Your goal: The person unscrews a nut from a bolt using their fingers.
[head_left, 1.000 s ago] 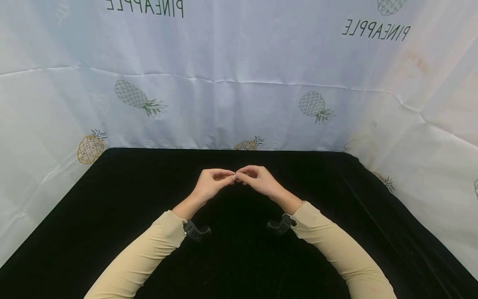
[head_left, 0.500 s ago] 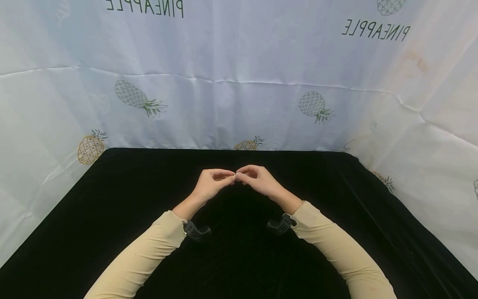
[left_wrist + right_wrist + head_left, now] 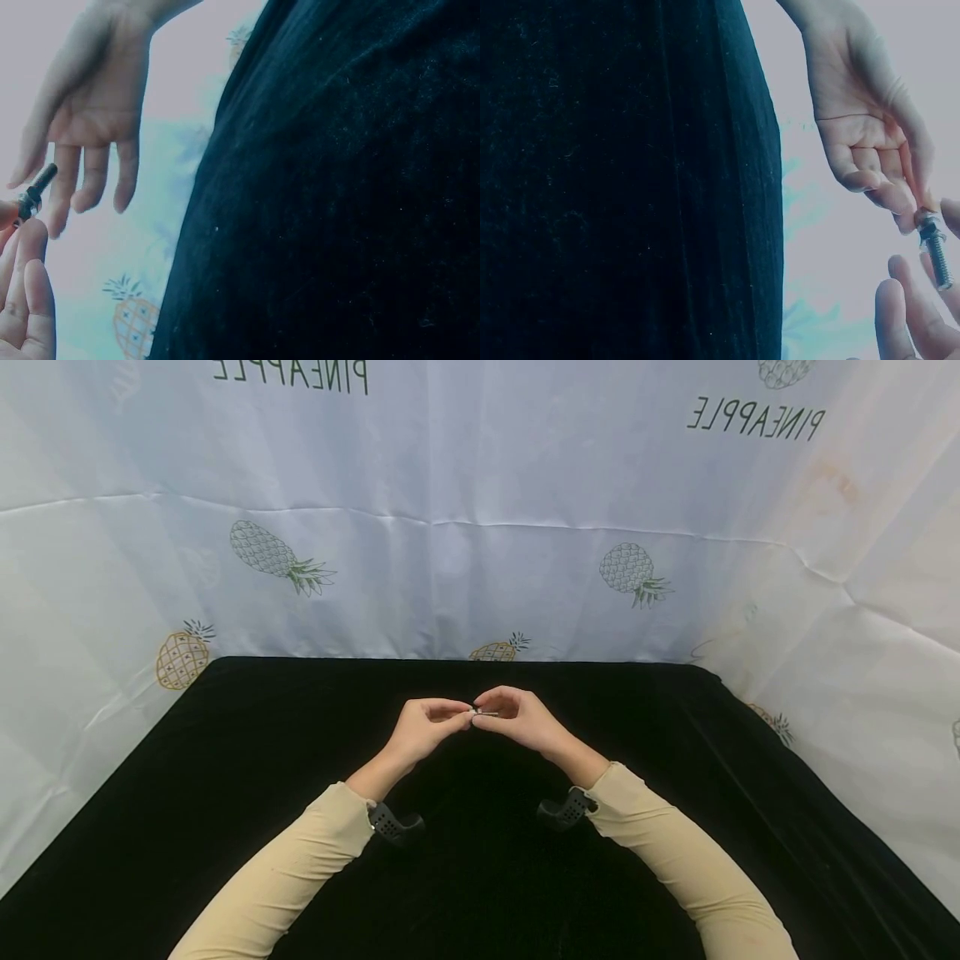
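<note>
Head: bolt (image 3: pixel 487 713) newly visible; right fingers (image 3: pixel 493 692) apart

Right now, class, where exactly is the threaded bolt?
In the head view, the threaded bolt is near the picture's centre, its left end pinched by the left hand, its other end pointing toward the right hand.

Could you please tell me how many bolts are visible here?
1: the bolt is pinched by its thicker end in the left hand, threads pointing toward the right hand. Either hand could hide another.
</note>
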Action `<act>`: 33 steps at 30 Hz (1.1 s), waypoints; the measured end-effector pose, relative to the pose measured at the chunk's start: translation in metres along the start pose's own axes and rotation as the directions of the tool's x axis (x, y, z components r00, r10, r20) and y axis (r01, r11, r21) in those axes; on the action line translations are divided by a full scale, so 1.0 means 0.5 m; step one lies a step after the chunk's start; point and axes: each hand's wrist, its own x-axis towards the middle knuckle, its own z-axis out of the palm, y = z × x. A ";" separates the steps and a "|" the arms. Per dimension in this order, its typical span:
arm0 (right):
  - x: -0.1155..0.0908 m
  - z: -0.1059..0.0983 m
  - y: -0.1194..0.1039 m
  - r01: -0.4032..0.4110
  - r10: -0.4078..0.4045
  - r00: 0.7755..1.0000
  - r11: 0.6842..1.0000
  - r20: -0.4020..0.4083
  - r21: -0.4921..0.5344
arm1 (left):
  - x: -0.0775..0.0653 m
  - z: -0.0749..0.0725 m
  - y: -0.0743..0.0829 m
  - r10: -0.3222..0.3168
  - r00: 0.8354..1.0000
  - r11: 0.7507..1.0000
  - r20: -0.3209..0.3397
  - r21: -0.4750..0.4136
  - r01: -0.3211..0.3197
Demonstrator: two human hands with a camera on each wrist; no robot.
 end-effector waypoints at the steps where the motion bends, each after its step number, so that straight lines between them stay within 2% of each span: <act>1: 0.001 0.001 0.000 -0.011 0.011 1.000 1.000 0.006 0.006 | 0.000 0.000 0.000 -0.001 1.000 1.000 0.002 -0.003 0.001; 6: 0.003 0.005 0.000 -0.038 0.038 0.999 0.999 0.010 0.028 | 0.000 -0.001 -0.001 0.000 1.000 1.000 0.014 -0.012 0.000; 13: 0.002 0.002 0.006 0.035 -0.035 0.999 0.999 -0.008 0.041 | 0.002 0.001 -0.004 -0.010 1.000 1.000 -0.003 0.009 0.010; 22: 0.001 0.003 0.001 -0.068 0.067 0.998 0.997 0.015 0.034 | 0.001 0.000 -0.002 -0.009 1.000 1.000 0.014 -0.009 0.009; 29: -0.002 0.001 0.001 0.015 -0.015 1.000 0.999 -0.005 0.038 | 0.003 0.001 -0.005 -0.019 1.000 1.000 0.002 0.002 0.019; 33: -0.001 0.002 0.001 -0.019 0.019 1.000 0.999 0.006 0.044 | 0.002 0.001 -0.005 -0.020 1.000 1.000 0.007 -0.008 0.021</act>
